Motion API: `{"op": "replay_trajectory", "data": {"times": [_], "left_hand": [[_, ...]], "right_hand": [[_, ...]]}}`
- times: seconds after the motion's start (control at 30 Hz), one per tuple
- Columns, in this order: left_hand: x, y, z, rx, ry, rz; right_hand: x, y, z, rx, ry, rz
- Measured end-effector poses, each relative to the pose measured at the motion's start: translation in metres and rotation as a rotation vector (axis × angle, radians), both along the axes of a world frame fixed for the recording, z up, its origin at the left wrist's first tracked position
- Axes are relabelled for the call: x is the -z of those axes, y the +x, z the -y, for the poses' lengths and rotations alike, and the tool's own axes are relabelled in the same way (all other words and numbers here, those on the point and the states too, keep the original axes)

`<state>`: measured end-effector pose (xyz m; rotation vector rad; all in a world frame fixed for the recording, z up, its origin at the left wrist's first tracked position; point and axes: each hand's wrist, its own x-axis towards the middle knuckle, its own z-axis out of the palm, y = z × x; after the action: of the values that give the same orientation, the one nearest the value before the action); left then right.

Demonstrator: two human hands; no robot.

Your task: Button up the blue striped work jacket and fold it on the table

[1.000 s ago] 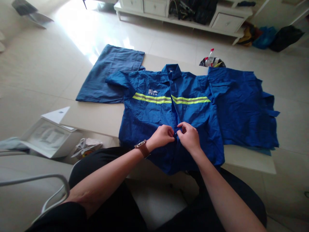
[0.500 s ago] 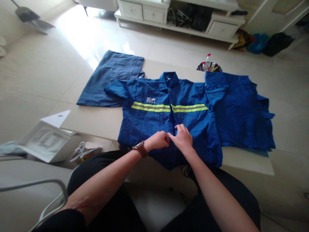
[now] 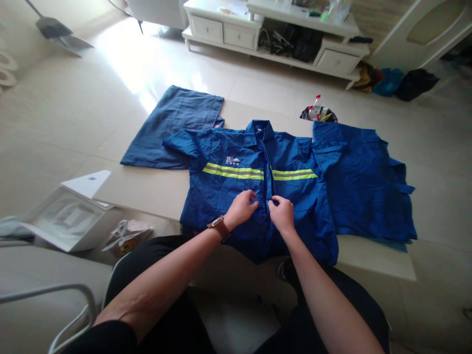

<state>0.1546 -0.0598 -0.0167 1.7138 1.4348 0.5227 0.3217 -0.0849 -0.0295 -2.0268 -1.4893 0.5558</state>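
Note:
A blue work jacket [image 3: 228, 194] with a yellow-green reflective stripe across the chest lies face up, collar away from me. My right hand [image 3: 282, 212] pinches the edge of its front opening below the stripe, and the placket there is lifted slightly. Just left of the opening, my left hand [image 3: 241, 209] hovers close over the cloth with fingers curled and thumb apart, holding nothing that I can see. A watch with a brown strap [image 3: 220, 228] is on my left wrist. Whether the front is fastened lower down is hard to see.
Under the jacket is a pale low table [image 3: 147, 192]. Folded blue-grey cloth [image 3: 169, 128] lies at its left, more blue garments [image 3: 368, 182] at its right. A bin with bottles [image 3: 319, 114] stands behind; a white box [image 3: 73, 219] and a plastic bag [image 3: 129, 233] are left.
My hands have moved apart from each other. The right now pinches the front edge and raises it a little; the left has loosened its fingers. The view has tilted up slightly.

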Motion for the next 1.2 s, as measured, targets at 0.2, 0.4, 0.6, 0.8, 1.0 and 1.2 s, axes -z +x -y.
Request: {"op": "replay_trajectory", "data": {"times": [0.2,0.4,0.6,0.8,1.0,1.2], "left_hand": [[0.013,0.019,-0.008,0.003,0.057,-0.121],[0.021,0.027,-0.018,0.052,0.069,-0.251],[0.016,0.027,-0.022,0.112,0.108,-0.254],[-0.010,0.014,-0.012,0.147,0.217,-0.147],[-0.013,0.008,-0.005,0.152,0.262,-0.017],[-0.012,0.008,0.001,0.175,0.282,-0.050]], "right_hand": [[-0.012,0.000,0.005,-0.024,-0.029,-0.052],[-0.027,0.006,0.010,-0.099,-0.030,-0.018],[-0.036,0.007,0.010,-0.159,-0.044,0.009],[-0.037,0.006,0.009,-0.145,-0.029,-0.055],[-0.040,0.005,0.009,-0.135,-0.006,-0.141],[-0.038,0.003,0.012,-0.174,0.053,-0.148]]}}
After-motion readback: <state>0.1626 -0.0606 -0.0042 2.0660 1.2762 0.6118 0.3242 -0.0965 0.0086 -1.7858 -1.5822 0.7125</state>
